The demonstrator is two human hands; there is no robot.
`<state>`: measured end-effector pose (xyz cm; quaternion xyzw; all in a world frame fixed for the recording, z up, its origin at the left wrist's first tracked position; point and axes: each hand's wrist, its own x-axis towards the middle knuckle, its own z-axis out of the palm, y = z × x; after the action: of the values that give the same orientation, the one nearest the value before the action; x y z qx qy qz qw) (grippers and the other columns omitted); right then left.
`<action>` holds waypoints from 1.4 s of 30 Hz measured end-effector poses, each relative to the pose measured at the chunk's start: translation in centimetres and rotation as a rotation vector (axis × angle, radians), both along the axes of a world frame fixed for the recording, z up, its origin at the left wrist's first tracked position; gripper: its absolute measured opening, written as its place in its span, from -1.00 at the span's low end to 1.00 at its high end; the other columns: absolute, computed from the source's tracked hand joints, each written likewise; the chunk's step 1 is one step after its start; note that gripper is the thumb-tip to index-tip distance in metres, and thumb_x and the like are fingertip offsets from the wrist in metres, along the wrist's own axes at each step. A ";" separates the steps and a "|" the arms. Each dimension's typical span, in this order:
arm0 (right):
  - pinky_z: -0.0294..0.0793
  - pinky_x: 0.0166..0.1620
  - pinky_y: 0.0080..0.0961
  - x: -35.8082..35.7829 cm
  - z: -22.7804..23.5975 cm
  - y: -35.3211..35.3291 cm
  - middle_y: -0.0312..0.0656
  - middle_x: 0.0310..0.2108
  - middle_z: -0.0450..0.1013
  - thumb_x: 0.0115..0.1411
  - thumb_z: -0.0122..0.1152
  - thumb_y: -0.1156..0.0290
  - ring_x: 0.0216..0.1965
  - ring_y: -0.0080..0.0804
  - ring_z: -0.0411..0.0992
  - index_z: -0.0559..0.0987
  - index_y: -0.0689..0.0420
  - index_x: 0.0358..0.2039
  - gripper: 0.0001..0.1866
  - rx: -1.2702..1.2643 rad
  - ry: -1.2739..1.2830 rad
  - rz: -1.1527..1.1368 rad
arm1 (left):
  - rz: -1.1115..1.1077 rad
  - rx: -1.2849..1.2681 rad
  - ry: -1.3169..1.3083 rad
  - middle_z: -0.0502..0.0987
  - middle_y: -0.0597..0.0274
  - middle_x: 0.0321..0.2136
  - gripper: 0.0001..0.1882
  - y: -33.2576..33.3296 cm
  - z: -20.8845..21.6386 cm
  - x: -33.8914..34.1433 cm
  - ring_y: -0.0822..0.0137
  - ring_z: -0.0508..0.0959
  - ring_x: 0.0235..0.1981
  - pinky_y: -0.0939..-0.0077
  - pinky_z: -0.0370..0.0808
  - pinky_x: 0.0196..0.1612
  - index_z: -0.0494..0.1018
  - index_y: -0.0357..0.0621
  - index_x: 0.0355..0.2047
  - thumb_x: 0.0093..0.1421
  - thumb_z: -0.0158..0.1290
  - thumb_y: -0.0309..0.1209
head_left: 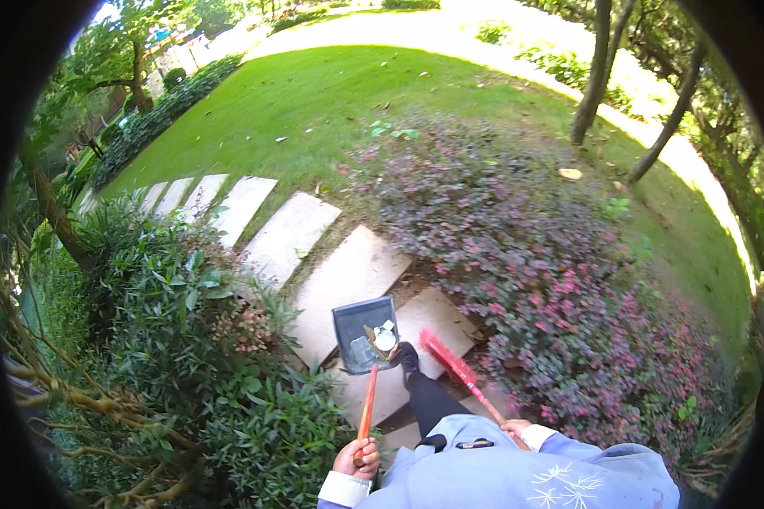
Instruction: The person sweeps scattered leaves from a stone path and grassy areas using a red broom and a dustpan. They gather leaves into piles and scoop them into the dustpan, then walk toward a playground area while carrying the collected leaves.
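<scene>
My left hand (pixel 356 459) is closed round the orange-red handle of a long-handled dustpan (pixel 345 326). The dark grey pan hangs ahead of me over the stone path, with some litter (pixel 384 339) in it: whitish pieces, a clear plastic-looking piece and brown leaf bits. In my right hand (pixel 515 429) is the handle of a red broom (pixel 455 365), held low at my right side. Its bristles point forward and left, to the right of my dark shoe (pixel 407 357). Whether the bristles touch the slab cannot be told.
Pale stone slabs (pixel 293 236) run forward and curve left. Green shrubs (pixel 255 416) crowd the left edge, with bare branches (pixel 102 403) beside them. A purple-pink bush (pixel 518 246) borders the right. Beyond lies a lawn (pixel 331 102), with thin tree trunks (pixel 592 85) at the far right.
</scene>
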<state>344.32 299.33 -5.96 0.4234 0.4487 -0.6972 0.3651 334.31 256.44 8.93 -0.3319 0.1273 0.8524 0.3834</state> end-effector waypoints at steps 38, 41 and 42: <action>0.14 -0.79 -0.68 -109.9 13.0 -28.3 -0.38 -0.72 0.14 0.07 -0.11 0.48 -0.79 -0.66 0.10 0.22 -0.05 -0.38 -0.87 -0.240 0.071 -0.264 | -0.133 -0.089 0.094 0.15 0.52 -0.74 -0.64 -25.8 0.2 -100.8 0.61 0.13 -0.77 0.73 0.10 -0.72 0.26 -0.46 -0.34 0.08 -0.13 -0.28; 0.11 -0.79 -0.64 -119.8 11.5 -28.0 -0.39 -0.73 0.12 0.07 -0.13 0.44 -0.80 -0.65 0.08 0.23 -0.09 -0.40 -0.91 -0.267 -0.070 -0.264 | -0.192 -0.135 -0.012 0.11 0.49 -0.82 -0.76 -25.8 1.1 -106.8 0.54 0.07 -0.86 0.67 0.00 -0.85 0.36 -0.12 -0.41 0.08 -0.17 -0.24; 0.10 -0.79 -0.65 -123.5 11.3 -28.1 -0.40 -0.73 0.11 0.06 -0.14 0.47 -0.80 -0.66 0.08 0.23 -0.10 -0.37 -0.86 -0.241 -0.054 -0.199 | -0.115 -0.047 -0.064 0.11 0.48 -0.81 -0.76 -25.9 1.4 -108.8 0.54 0.07 -0.86 0.67 0.01 -0.85 0.35 -0.16 -0.41 0.10 -0.18 -0.26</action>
<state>220.79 271.23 5.32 0.4375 0.3076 -0.7671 0.3543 225.55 230.53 10.35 -0.3599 0.1537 0.8148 0.4278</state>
